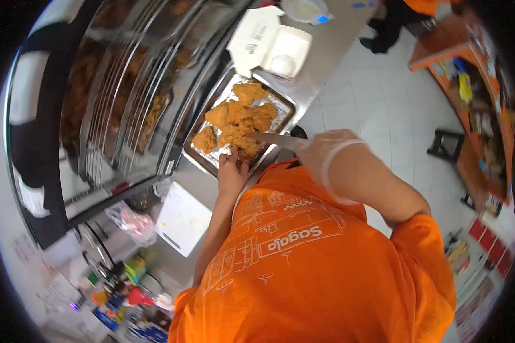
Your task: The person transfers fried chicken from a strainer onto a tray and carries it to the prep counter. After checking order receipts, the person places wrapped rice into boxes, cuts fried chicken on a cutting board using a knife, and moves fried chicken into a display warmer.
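Several pieces of golden-brown fried chicken (234, 120) lie on a foil-lined metal tray (289, 103) on the counter. My left hand (233, 171) is at the tray's near edge, its fingertips gripping the lower edge of a chicken piece. In a clear plastic glove, my right hand (332, 150) is closed around a knife, whose handle the fingers hide. The blade (276, 140) reaches left over the tray, with its tip at the chicken piece beside my left hand. How deep the tip goes, I cannot tell.
Beyond the tray stands an open white takeaway box (292, 47) with a small round white item inside. A glass display case (126, 86) with food on racks is on the left. A white cutting board (183, 220) lies nearer. Another person's legs (392, 26) show at top right.
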A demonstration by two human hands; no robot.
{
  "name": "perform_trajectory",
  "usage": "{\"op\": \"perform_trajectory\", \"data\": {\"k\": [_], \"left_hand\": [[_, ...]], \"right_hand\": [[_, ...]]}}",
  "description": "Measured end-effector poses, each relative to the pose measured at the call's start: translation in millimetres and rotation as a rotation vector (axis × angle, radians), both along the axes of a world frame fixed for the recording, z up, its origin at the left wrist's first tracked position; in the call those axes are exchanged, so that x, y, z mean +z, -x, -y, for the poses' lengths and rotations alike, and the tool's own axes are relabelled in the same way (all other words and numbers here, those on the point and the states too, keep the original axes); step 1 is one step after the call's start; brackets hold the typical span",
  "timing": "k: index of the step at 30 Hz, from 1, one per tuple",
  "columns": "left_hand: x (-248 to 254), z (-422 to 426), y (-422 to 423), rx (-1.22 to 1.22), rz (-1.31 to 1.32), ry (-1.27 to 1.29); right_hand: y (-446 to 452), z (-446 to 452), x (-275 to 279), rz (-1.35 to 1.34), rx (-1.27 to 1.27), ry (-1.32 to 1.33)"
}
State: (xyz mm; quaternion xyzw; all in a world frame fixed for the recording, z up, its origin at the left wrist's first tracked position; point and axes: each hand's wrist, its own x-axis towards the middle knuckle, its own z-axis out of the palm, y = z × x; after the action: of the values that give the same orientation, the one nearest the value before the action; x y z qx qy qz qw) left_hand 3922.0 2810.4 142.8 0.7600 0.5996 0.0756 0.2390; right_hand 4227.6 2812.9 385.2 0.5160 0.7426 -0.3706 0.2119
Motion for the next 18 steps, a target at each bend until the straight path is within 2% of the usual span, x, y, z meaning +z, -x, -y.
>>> {"op": "perform_trajectory", "data": {"k": [2,4,6,8,9,12,15,16,18], "left_hand": [[11.2,5.6,9.2,0.055,0.052,0.024],[10.2,17.7,32.6,0.120,0.146,-0.089],[16.7,36.9,57.6,0.234,0.271,-0.120],[23.0,60.2,77.9,0.331,0.284,-0.157],[26.0,74.5,89.6,0.377,0.288,-0.173],[-9.6,132.2,140.2,0.616,0.419,0.098],[-70.4,200.2,188.5,0.634,0.445,0.228],[-44.8,204.7,180.6,0.568,0.281,0.290],[-43.5,231.1,177.3,0.639,0.263,0.474]], "right_hand": [[-2.3,-10.6,14.8,0.130,0.021,0.039],[9.3,-21.2,20.7,0.172,0.047,0.045],[25.8,-23.0,4.0,0.031,0.100,-0.136],[50.6,-13.5,-60.6,-0.305,0.201,-0.492],[72.8,-18.7,-63.4,-0.324,0.287,-0.398],[175.4,-32.8,-96.5,-0.321,0.540,-0.211],[302.2,-25.4,-196.0,-0.347,0.565,-0.237],[325.2,-26.0,-208.4,-0.445,0.565,-0.254],[367.3,-20.1,-236.5,-0.458,0.589,-0.284]]}}
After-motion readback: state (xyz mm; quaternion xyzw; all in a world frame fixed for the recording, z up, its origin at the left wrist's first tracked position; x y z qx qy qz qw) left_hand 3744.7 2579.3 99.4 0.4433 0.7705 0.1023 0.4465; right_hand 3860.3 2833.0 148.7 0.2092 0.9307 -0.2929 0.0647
